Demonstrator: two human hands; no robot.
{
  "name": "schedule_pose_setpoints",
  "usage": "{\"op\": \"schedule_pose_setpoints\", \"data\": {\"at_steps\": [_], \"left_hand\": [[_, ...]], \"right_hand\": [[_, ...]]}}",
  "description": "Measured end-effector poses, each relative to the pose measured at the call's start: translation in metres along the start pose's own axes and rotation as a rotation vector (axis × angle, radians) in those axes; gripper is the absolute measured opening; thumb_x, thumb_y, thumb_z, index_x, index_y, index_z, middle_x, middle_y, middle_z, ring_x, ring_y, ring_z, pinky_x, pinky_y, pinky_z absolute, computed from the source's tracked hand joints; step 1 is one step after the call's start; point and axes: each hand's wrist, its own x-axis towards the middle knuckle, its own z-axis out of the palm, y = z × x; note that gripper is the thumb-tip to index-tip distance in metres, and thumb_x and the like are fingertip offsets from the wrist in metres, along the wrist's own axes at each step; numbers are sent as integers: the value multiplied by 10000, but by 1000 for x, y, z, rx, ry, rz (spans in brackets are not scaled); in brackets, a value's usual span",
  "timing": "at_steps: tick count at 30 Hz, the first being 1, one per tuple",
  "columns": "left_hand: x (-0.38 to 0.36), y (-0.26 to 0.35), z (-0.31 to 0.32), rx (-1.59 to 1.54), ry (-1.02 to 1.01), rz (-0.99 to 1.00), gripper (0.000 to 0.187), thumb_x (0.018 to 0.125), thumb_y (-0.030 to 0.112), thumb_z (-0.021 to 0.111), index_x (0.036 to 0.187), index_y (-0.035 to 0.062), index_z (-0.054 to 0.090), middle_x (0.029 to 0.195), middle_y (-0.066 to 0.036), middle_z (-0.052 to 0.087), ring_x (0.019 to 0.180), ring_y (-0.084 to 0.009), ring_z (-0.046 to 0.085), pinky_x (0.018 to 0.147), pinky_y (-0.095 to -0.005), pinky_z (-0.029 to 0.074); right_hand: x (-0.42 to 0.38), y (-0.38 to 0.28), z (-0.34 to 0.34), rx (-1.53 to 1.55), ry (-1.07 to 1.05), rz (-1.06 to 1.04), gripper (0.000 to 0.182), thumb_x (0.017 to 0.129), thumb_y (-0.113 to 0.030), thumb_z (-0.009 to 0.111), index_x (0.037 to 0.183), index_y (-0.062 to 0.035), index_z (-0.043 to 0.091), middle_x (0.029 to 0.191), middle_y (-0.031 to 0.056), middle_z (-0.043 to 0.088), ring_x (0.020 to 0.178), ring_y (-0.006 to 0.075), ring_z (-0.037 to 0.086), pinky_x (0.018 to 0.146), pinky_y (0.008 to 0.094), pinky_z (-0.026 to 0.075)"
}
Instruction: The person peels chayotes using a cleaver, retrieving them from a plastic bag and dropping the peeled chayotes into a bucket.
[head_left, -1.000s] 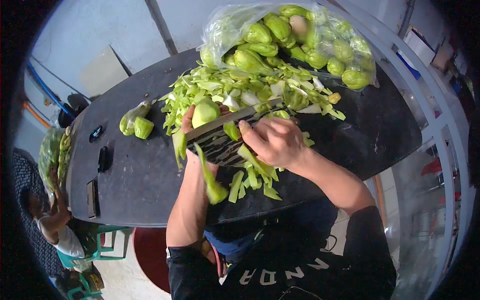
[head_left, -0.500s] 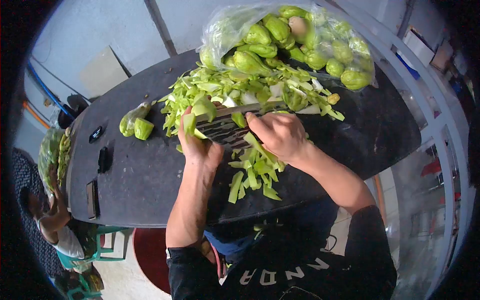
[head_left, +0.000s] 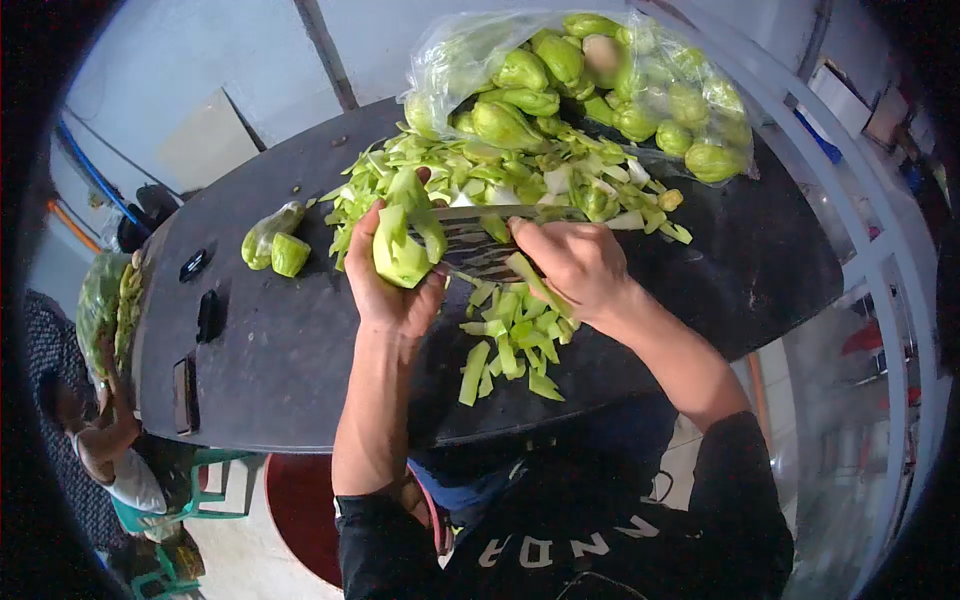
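Observation:
A partly cut, pale green chayote (head_left: 400,255) is cradled in my left hand (head_left: 385,308), with cut faces showing on it. My right hand (head_left: 578,268) is wrapped round the handle end of a broad knife (head_left: 470,250), whose handle is hidden by the fingers. The blade points left and lies right beside the chayote; bits of green cling to it. Beneath the hands, cut chayote strips (head_left: 515,335) lie on the dark table. Behind them spreads a large heap of peelings and slices (head_left: 470,170).
A clear plastic bag (head_left: 440,60) full of whole chayotes (head_left: 525,70) stands at the table's (head_left: 270,370) back. Two chayote pieces (head_left: 288,255) and several small dark objects (head_left: 207,315) lie on the left. Another person (head_left: 110,430) sits far left; white metal rails (head_left: 880,260) run along the right.
My left hand has turned the chayote so more of its cut side faces up. The knife blade has shifted slightly right and now shows beside the chayote.

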Motion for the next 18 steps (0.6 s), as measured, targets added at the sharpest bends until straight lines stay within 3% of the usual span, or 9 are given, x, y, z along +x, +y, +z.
{"op": "schedule_pose_setpoints", "data": {"at_steps": [4, 6, 9, 10, 11, 13, 14, 17, 18], "left_hand": [[1, -2, -5, 56, -101, -41, 514, 938, 376, 469, 1315, 31, 524, 1003, -97, 665, 834, -196, 665, 683, -325, 569], [1, -3, -8, 5, -127, -127, 517, 949, 341, 452, 1333, -2, 493, 1145, -152, 636, 932, -266, 655, 674, -362, 577], [-7, -5, -1, 110, -19, -190, 512, 952, 349, 458, 1323, -3, 490, 1106, -157, 646, 847, -287, 652, 664, -372, 573], [-1, -9, -9, -114, -338, -219, 505, 967, 344, 449, 1315, -21, 473, 1185, -217, 597, 878, -308, 628, 702, -382, 574], [2, -10, -9, -115, -344, -220, 505, 967, 344, 449, 1315, -21, 473, 1185, -217, 597, 878, -308, 628, 702, -382, 574], [6, -12, -3, -190, 45, -175, 500, 989, 332, 423, 1315, -46, 444, 1230, -265, 532, 968, -322, 592, 783, -390, 553], [7, -12, -3, -222, 58, -133, 498, 1008, 331, 394, 1321, -56, 421, 1278, -301, 470, 1033, -335, 552, 861, -401, 521], [18, -9, -29, -364, 89, -152, 497, 1007, 344, 407, 1317, -44, 439, 1278, -267, 499, 1074, -348, 546, 898, -424, 501], [17, -6, -25, -362, 71, -146, 504, 986, 370, 456, 1288, -32, 474, 1254, -230, 540, 1063, -342, 558, 907, -416, 498]], "right_hand": [[1, 6, -3, 13, -15, 56, 240, 784, -101, 643, 991, -43, 537, 646, 120, 598, 604, 322, 641, 507, 430, 498], [3, 10, -5, -2, -28, 78, 227, 781, -95, 643, 969, -46, 525, 645, 125, 597, 618, 340, 641, 523, 440, 500], [4, 17, -8, 62, -115, 349, 293, 770, -115, 661, 999, -57, 486, 709, 162, 638, 693, 400, 647, 599, 487, 516], [2, 25, -4, 46, -165, 406, 327, 769, -129, 673, 1024, -68, 478, 742, 173, 655, 719, 413, 651, 622, 497, 520], [-1, 28, -5, 40, -162, 405, 327, 769, -129, 673, 1024, -68, 478, 742, 173, 655, 719, 413, 651, 622, 497, 520], [1, 28, -10, -41, -194, 450, 326, 773, -117, 674, 1029, -73, 478, 747, 177, 657, 726, 415, 653, 622, 500, 519], [3, 25, -12, -77, -217, 459, 328, 775, -124, 678, 1028, -76, 475, 731, 174, 654, 713, 407, 656, 613, 497, 519], [-2, 21, -6, -14, -201, 303, 329, 780, -128, 675, 1035, -77, 472, 693, 154, 645, 685, 403, 654, 596, 490, 521], [0, 17, -4, -24, -114, 200, 267, 799, -133, 663, 1019, -69, 526, 672, 121, 636, 634, 338, 660, 560, 441, 528]]}}
